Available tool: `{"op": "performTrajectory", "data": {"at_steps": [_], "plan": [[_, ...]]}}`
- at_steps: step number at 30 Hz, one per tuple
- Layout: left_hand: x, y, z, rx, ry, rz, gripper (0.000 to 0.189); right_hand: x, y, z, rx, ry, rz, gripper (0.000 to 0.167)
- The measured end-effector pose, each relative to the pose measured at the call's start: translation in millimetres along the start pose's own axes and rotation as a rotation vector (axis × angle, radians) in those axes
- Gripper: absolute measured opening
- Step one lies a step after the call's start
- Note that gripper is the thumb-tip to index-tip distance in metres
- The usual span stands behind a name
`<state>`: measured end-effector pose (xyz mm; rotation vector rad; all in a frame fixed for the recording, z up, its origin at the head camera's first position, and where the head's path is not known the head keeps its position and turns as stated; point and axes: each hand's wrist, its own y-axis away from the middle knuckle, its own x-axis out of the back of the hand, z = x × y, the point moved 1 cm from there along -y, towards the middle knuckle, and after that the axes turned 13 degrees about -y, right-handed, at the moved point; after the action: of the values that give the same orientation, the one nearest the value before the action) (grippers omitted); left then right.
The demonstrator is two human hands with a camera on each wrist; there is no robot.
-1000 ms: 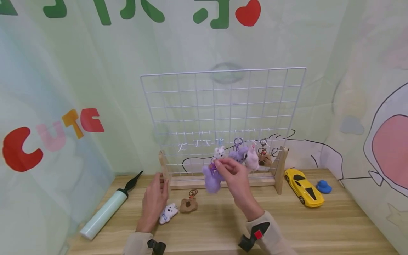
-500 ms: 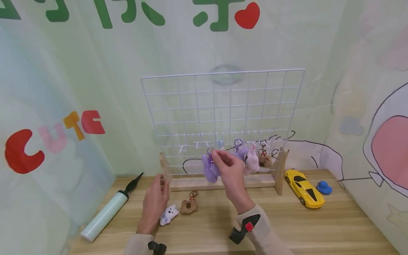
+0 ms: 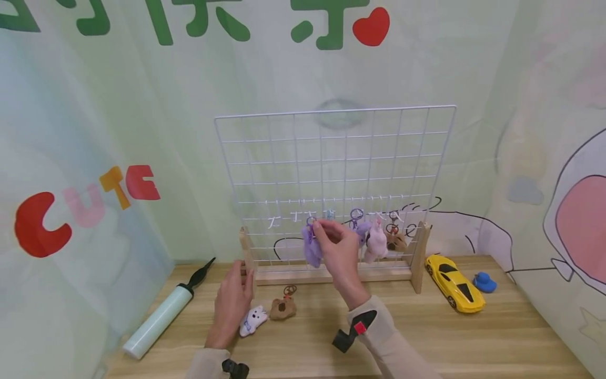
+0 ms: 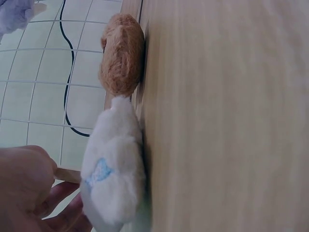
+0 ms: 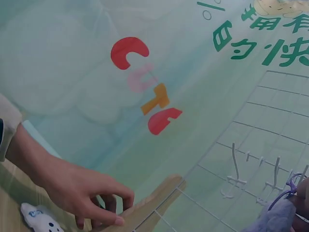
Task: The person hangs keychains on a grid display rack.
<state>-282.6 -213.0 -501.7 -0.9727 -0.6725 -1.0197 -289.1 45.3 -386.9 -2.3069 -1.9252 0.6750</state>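
My right hand [image 3: 342, 258] pinches a purple plush keychain [image 3: 311, 251] near its metal ring, in front of the white wire grid rack [image 3: 335, 110]. The ring sits right at one of the rack's white hooks. At the rack's left end, my left hand [image 3: 231, 308] grips the wooden foot [image 5: 163, 197], thumb on one side and fingers on the other. Beside that hand a white plush keychain [image 3: 254, 320] lies on the table, touching or close to a brown bear keychain [image 3: 283, 308]; both show large in the left wrist view.
On the rack hang a second purple plush [image 3: 362, 231], a pink plush [image 3: 376, 243] and a brown plush [image 3: 396, 242]. White hooks [image 3: 273, 221] stick out at left. A hand pump [image 3: 161, 318] lies left; a yellow toy car [image 3: 455, 284] and small blue hat [image 3: 485, 282] stand right.
My right hand has moved slightly up and left, bringing the purple plush keychain to the row of hooks. The left hand keeps its place at the wooden foot.
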Motion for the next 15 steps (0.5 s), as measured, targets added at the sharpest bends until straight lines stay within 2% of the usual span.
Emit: {"op": "performTrajectory", "data": {"at_steps": [7, 11, 15], "plan": [[-0.2, 1.2, 1.1, -0.004, -0.001, 0.013, 0.030, 5.6, 4.4, -0.4, 0.105, 0.024, -0.029, 0.018], [-0.3, 1.2, 1.4, -0.013, 0.003, 0.007, 0.029, 12.2, 14.2, -7.4, 0.181, 0.020, -0.041, 0.020], [-0.2, 1.4, 1.9, -0.007, 0.002, 0.011, 0.028, 18.0, 25.5, -13.3, 0.213, 0.032, -0.071, 0.020]]}}
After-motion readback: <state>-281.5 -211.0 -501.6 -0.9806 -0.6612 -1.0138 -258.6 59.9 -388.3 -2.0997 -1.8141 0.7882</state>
